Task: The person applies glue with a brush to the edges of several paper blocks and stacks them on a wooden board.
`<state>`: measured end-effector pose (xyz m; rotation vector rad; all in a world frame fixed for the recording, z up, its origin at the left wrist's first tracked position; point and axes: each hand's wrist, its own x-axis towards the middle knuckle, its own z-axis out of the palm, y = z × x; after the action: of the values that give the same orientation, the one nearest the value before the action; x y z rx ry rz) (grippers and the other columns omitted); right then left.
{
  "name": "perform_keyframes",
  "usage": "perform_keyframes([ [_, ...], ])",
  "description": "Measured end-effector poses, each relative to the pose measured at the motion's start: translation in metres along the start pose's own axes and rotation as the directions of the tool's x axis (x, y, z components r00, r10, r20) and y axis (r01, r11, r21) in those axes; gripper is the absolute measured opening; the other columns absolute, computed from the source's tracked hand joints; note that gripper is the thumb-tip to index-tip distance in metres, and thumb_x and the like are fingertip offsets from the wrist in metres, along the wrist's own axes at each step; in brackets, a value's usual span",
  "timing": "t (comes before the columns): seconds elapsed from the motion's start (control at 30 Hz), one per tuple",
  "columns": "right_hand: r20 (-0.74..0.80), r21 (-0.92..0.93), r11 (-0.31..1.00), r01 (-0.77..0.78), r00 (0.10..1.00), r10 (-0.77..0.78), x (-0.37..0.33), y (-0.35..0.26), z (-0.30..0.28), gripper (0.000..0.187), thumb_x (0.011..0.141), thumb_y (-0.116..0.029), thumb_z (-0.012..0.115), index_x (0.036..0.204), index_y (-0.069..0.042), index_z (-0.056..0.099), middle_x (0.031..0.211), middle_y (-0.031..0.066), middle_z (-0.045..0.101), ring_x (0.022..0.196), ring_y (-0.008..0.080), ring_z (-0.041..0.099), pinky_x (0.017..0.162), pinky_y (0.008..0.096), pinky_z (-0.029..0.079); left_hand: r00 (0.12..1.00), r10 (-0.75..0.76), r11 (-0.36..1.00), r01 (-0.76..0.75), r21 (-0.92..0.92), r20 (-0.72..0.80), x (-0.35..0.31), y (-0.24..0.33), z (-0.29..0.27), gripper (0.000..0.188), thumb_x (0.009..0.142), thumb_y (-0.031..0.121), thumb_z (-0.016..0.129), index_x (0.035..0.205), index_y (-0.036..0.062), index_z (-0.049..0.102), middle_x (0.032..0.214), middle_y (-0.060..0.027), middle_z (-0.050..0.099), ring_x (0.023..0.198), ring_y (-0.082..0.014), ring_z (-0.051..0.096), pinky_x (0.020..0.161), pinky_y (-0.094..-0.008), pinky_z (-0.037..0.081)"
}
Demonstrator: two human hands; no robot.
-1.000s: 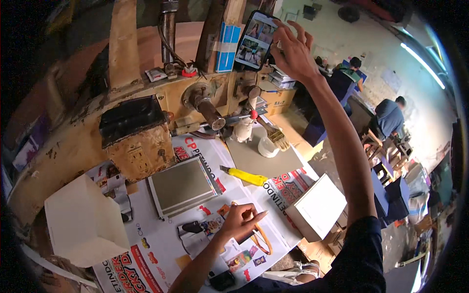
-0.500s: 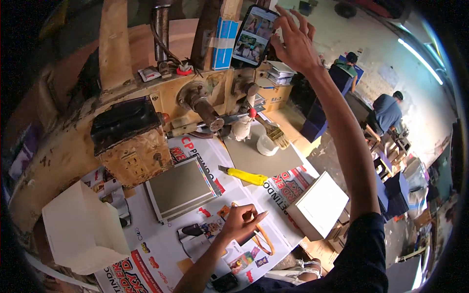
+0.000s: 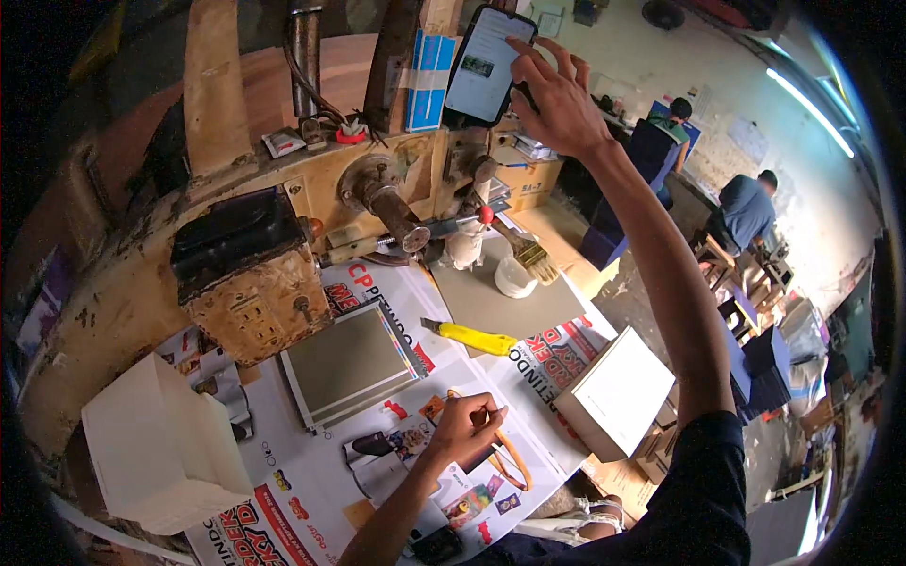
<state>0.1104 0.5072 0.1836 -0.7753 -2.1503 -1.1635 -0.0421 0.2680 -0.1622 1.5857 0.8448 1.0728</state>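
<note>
My right hand [image 3: 559, 106] is raised at the top with its fingers apart, holding nothing. Its index fingertip is at the screen of a smartphone [image 3: 486, 71], which leans upright against the machine beside a blue taped box [image 3: 430, 83]. The screen displays a mostly pale page with a small picture. Over the printed sheet [image 3: 349, 486] on the table, my left hand [image 3: 469, 424] is curled closed, with nothing visible in it. Farther off lies a yellow utility knife [image 3: 477, 340]. Left of it, grey boards with white edges [image 3: 354, 368] are stacked.
A white cup [image 3: 514, 279] and a brush [image 3: 534, 259] sit on grey board. White stacks [image 3: 160, 443] [image 3: 618, 391] flank the table's left and right. A rusty machine block [image 3: 253, 274] and shaft [image 3: 396, 215] jut over the back. Two people work at the far right.
The phone's screen has gone from several pictures to a mostly pale page. My right hand has shifted slightly left and down onto it. My left fingers have curled in more.
</note>
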Motion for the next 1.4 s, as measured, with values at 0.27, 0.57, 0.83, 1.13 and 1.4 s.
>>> perform_keyframes([
  [0.27,-0.129,0.032,0.998,-0.052,0.99,0.056,-0.001,-0.004,-0.004,0.033,0.084,-0.019,0.059,0.114,-0.01,0.051,0.15,0.0105,0.043,0.139,0.0378,0.032,0.108,0.0553,0.025,1.0,0.011,1.0,-0.011,-0.005,0.001,0.003,0.0,0.001,0.029,0.091,0.015,0.068,0.069,0.003,0.053,0.048,0.0023,0.049,0.044,-0.0019,0.041,0.043,-0.0254,0.03],
  [0.57,-0.083,0.263,0.956,-0.127,0.985,0.153,-0.047,-0.017,-0.043,0.005,0.079,-0.008,0.066,0.081,-0.004,0.068,0.087,0.0091,0.07,0.089,0.0271,0.067,0.08,0.0381,0.052,0.995,0.094,0.983,-0.099,0.155,0.039,0.003,-0.002,0.009,0.029,0.089,0.014,0.069,0.069,0.0056,0.051,0.05,0.0004,0.049,0.044,-0.0065,0.043,0.044,-0.0276,0.033],
  [0.83,0.747,0.413,0.649,-0.639,0.646,0.161,-0.122,-0.262,-0.024,0.042,0.081,-0.046,0.071,0.084,-0.004,0.065,0.08,0.0178,0.067,0.079,0.0373,0.067,0.077,0.0456,0.054,0.977,0.198,0.883,-0.213,0.418,0.08,-0.005,-0.013,0.005,0.013,0.085,0.019,0.064,0.083,0.0061,0.063,0.063,-0.0149,0.062,0.062,-0.0317,0.065,0.058,-0.0417,0.05],
  [1.13,0.935,0.078,0.245,-0.966,0.156,0.32,-0.155,-0.312,0.072,0.047,0.066,-0.024,0.084,0.109,-0.009,0.071,0.1,0.0098,0.072,0.095,0.0292,0.071,0.079,0.0424,0.058,0.959,-0.096,0.918,-0.017,0.396,0.265,0.0,-0.034,0.023,0.023,0.093,0.016,0.065,0.078,0.0046,0.052,0.072,-0.0109,0.058,0.065,-0.0247,0.053,0.063,-0.0356,0.042],
  [1.4,0.792,0.374,-0.033,-0.927,0.301,0.531,-0.176,-0.276,0.012,0.031,0.065,-0.02,0.079,0.087,0.0,0.07,0.088,0.0214,0.069,0.082,0.0301,0.07,0.074,0.0408,0.058,0.957,0.142,0.7,-0.279,0.658,0.254,-0.002,-0.052,-0.012,0.033,0.082,0.024,0.076,0.1,0.001,0.061,0.091,-0.0131,0.064,0.086,-0.03,0.062,0.08,-0.0408,0.047],
])
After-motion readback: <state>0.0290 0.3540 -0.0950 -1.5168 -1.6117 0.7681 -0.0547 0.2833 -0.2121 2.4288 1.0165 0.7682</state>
